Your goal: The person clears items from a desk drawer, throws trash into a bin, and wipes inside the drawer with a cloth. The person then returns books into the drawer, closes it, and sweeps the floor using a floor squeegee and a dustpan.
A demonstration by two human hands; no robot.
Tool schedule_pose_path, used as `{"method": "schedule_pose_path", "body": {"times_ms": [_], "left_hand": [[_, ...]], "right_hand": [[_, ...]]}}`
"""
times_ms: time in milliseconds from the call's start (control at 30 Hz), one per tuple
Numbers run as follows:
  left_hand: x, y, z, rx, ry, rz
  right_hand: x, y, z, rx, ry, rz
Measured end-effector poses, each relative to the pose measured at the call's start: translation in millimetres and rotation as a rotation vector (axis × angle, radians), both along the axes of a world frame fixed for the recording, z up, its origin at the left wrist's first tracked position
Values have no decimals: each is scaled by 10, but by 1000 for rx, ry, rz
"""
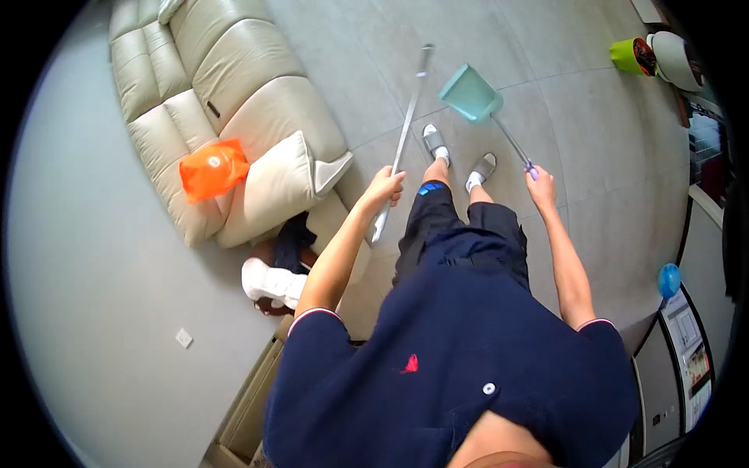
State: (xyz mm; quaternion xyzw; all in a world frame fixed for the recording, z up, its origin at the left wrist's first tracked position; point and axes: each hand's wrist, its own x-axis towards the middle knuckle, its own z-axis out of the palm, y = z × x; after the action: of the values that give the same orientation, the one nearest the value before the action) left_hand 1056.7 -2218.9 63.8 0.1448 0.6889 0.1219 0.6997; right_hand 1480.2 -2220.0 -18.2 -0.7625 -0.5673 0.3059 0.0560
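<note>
My left hand [383, 188] grips a long silver pole [406, 132] that slants up and away over the grey tiled floor; its far end is out of sight near the top. My right hand [540, 186] holds the thin handle of a teal dustpan [470, 93], which hangs just above the floor in front of my feet. My feet in grey slippers [459, 154] stand between the pole and the dustpan. My navy shirt and shorts fill the lower middle of the view.
A cream leather sofa [226, 86] with an orange bag [212, 168] on it stands at the left. White and dark items [275, 281] lie on the floor by its end. A green pot [633, 56] and white bowl sit far right. A blue balloon [669, 279] and cabinet are at right.
</note>
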Motion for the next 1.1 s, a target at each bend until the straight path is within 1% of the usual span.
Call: {"method": "schedule_pose_path", "body": {"times_ms": [33, 67, 100, 167, 200, 267, 300, 367, 400, 433, 500, 533, 567, 600, 633, 700, 733, 767, 800, 833, 867, 900, 933, 967, 1000, 1033, 1067, 1100], "left_hand": [[-157, 10, -207, 50, 105, -10], [-381, 64, -529, 108, 181, -30], [-574, 215, -708, 118, 253, -20], [-920, 475, -1104, 100, 326, 6], [-1202, 604, -1444, 114, 325, 8], [-1616, 833, -2091, 4, 377, -35], [-1706, 950, -2201, 16, 377, -36], [-1675, 1318, -2375, -9, 223, 353], [-1507, 1515, -2546, 3, 188, 516], [-1342, 1595, -2686, -80, 218, 544], [-1040, 1442, -3859, -25, 144, 375], [-735, 1486, -3639, -20, 129, 196], [-460, 1503, -3310, 1, 131, -81], [-214, 1526, -3117, 48, 129, -303], [-4, 1520, -2970, 54, 121, -385], [490, 1343, -2669, -86, 122, 91], [544, 1244, -2755, -19, 119, -72], [596, 1148, -2881, 102, 121, -306], [676, 1108, -2979, 270, 125, -572], [685, 1070, -3095, 479, 142, -873], [705, 1036, -3137, 690, 160, -1123], [679, 1010, -3147, 864, 176, -1300], [628, 820, -3268, 700, 161, -1013], [490, 614, -3156, 468, 132, -631], [433, 706, -2799, 115, 151, -366], [347, 862, -2596, -221, 173, -78], [161, 957, -2374, -277, 12, 37], [-161, 1135, -2237, -312, -138, 137]], "right_hand": [[-26, 23, -6, 5, -21, -6], [-40, 40, -83, -11, -30, 1], [-79, 66, -140, -25, -43, 11], [-23, 44, -298, -44, -23, -27], [-52, 53, -351, -66, -72, -51], [-56, 80, -437, -118, -135, -121], [-89, 110, -474, -150, -148, -167], [-99, 71, -436, -138, -147, -203], [-72, 158, -372, -133, -164, -222], [-40, 239, -318, -128, -181, -240], [-111, 298, -51, -97, -160, -291], [-94, 317, 19, -49, -182, -279], [-50, 255, 86, -50, -192, -299], [-8, 295, 103, -41, -218, -303], [-5, 375, 159, -26, -210, -339], [9, 542, 270, 7, -193, -412], [57, 601, 318, 8, -162, -465], [255, 641, 418, 50, -130, -517], [477, 666, 489, 94, -97, -567], [618, 681, 588, 110, -100, -644], [716, 675, 665, 121, -58, -691], [807, 629, 756, 130, -6, -736], [951, 583, 786, 144, -7, -786], [1015, 481, 767, 136, -36, -775], [1079, 482, 813, 122, -47, -775], [1099, 548, 788, 128, -27, -817], [1133, 556, 808, 117, -22, -833], [1015, 487, 707, 123, -3, -867]]}}
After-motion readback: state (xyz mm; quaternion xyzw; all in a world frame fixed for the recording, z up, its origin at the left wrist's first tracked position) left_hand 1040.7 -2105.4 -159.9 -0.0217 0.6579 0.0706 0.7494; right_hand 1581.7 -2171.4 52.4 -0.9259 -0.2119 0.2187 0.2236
